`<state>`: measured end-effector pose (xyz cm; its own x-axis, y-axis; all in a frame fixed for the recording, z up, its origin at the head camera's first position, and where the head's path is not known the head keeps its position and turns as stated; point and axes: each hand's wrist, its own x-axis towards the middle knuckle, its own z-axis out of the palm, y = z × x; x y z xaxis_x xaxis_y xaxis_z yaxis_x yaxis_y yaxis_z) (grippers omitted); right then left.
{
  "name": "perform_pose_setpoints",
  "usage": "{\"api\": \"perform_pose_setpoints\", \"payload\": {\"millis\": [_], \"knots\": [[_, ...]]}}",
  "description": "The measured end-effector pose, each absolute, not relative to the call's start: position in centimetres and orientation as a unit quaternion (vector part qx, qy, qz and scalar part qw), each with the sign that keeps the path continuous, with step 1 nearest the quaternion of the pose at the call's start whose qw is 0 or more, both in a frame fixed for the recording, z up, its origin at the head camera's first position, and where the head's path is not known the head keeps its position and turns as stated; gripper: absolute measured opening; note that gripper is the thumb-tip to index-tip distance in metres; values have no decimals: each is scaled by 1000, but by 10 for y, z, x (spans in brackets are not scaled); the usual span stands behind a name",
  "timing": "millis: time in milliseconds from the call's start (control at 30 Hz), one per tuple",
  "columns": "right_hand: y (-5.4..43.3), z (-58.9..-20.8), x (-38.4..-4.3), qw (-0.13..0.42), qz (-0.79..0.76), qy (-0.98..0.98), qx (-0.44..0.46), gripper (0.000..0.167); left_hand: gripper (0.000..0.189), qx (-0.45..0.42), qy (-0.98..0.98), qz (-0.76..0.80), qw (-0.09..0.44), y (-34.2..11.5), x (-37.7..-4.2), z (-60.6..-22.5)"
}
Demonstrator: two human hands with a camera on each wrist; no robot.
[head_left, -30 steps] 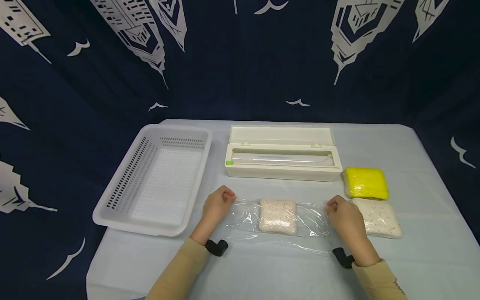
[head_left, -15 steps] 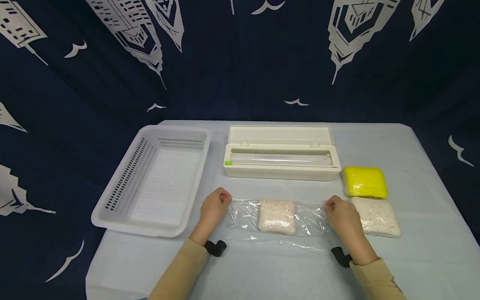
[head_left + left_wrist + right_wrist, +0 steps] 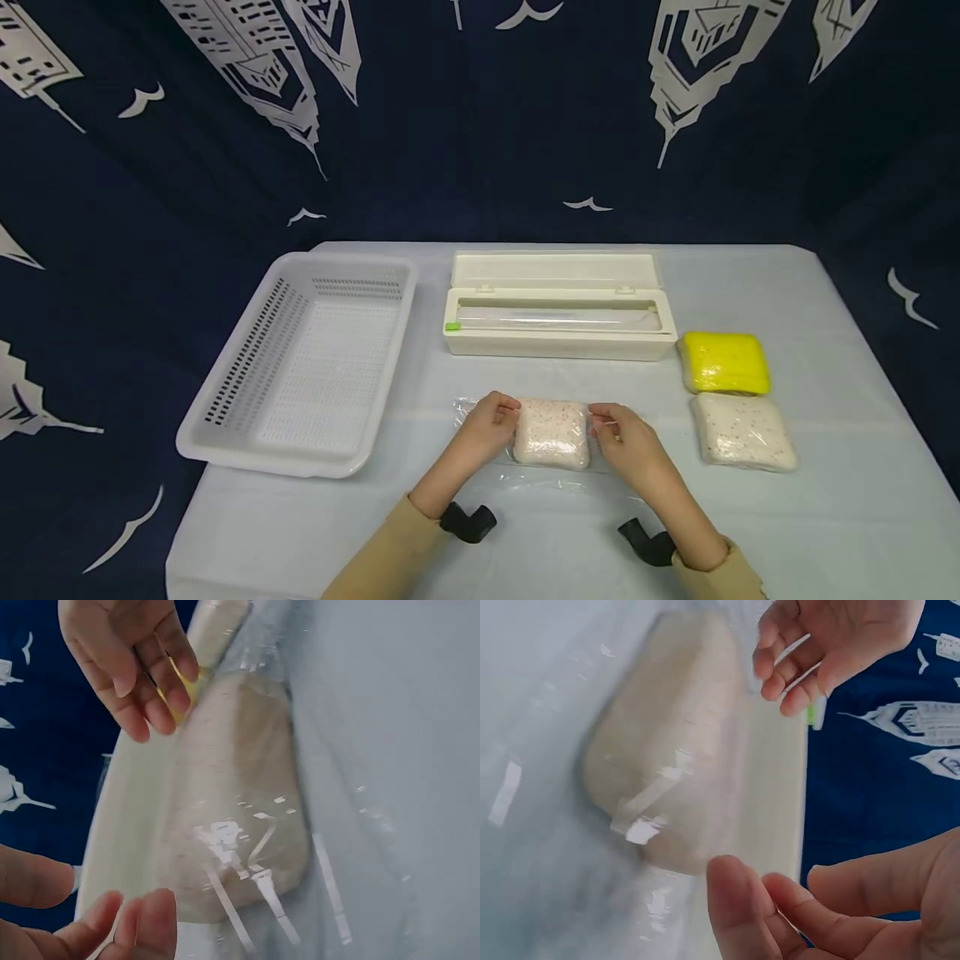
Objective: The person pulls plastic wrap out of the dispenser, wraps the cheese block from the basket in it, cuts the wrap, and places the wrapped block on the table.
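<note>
A pinkish speckled block [image 3: 551,433] with rounded corners lies on the table, with clear plastic film [image 3: 322,847] over it that stretches out to both sides. At its left side is my left hand [image 3: 489,427], its fingers loosely bent above the film. My right hand [image 3: 626,437] is at the block's right side, likewise relaxed. In both wrist views, thumb and fingers stand apart, with nothing held between them. Whether any fingertip touches the film or block cannot be told.
Behind the block stands a cream film dispenser [image 3: 558,344], lid up, with a film roll inside. A white perforated basket [image 3: 367,392] is at the left. To the right lie a shiny yellow block [image 3: 724,362] and a second speckled block [image 3: 744,432] wrapped in film.
Both hands have let go of the outer ends of the film and moved inward to the block's sides. The block has stayed in place.
</note>
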<state>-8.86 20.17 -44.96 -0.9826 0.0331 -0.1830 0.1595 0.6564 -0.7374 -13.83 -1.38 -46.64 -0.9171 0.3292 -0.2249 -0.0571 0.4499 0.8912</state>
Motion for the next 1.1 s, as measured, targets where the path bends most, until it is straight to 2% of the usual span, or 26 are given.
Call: {"api": "perform_pose_setpoints", "payload": {"millis": [333, 500, 767, 900, 1100], "knots": [[210, -474, -96, 153, -530, 830, 84, 42, 37, 16, 790, 565, 236, -12, -144, -484], [206, -474, -102, 172, -554, 808, 109, 44, 41, 2, 785, 567, 249, -9, -146, -489], [204, -483, -108, 177, -560, 799, 130, 48, 41, 5, 788, 561, 252, -6, -147, -486], [205, -468, -107, 173, -565, 797, 120, 50, 39, 10, 781, 573, 249, -9, -149, -479], [214, -443, -109, 109, -595, 788, 119, 50, 31, 23, 754, 632, 180, -14, -155, -457]]}}
